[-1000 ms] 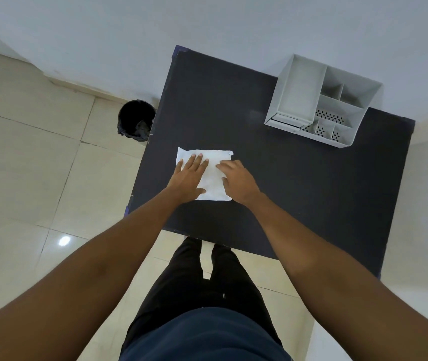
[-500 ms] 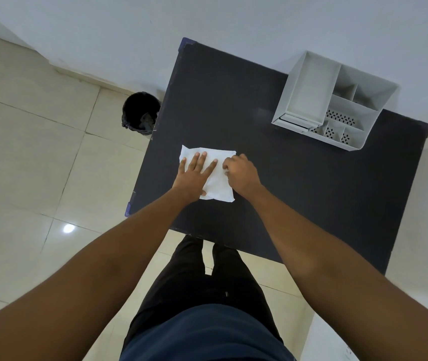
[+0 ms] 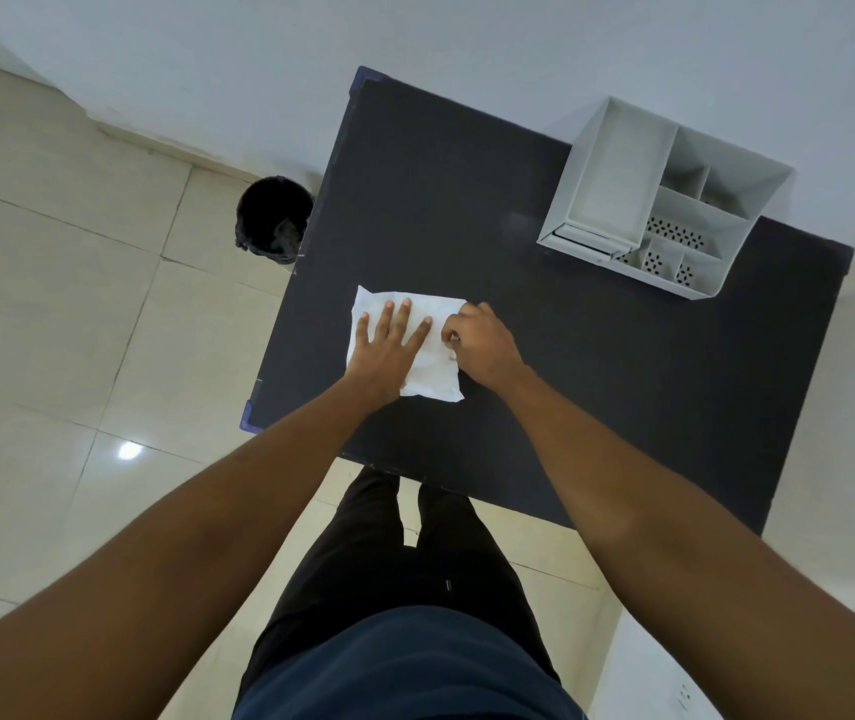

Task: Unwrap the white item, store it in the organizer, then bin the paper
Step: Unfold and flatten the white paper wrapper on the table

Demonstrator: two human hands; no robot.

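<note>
A white paper-wrapped packet [image 3: 433,374] lies flat on the dark table [image 3: 596,387], near its left side. My left hand [image 3: 389,348] rests flat on the packet with fingers spread. My right hand [image 3: 482,340] is curled at the packet's right edge, with fingertips pinching the paper there. What is inside the wrap is hidden. The white organizer [image 3: 617,179], with several compartments, stands at the table's far right. A black bin [image 3: 272,218] sits on the floor just left of the table.
A pale wall runs behind the table and organizer. Beige floor tiles lie to the left and below. My legs stand at the table's near edge. Bare dark tabletop stretches between the packet and the organizer.
My right hand went from lying flat on the packet to curling and pinching its right edge. My left hand stayed pressed on the paper. The camera view shifted slightly.
</note>
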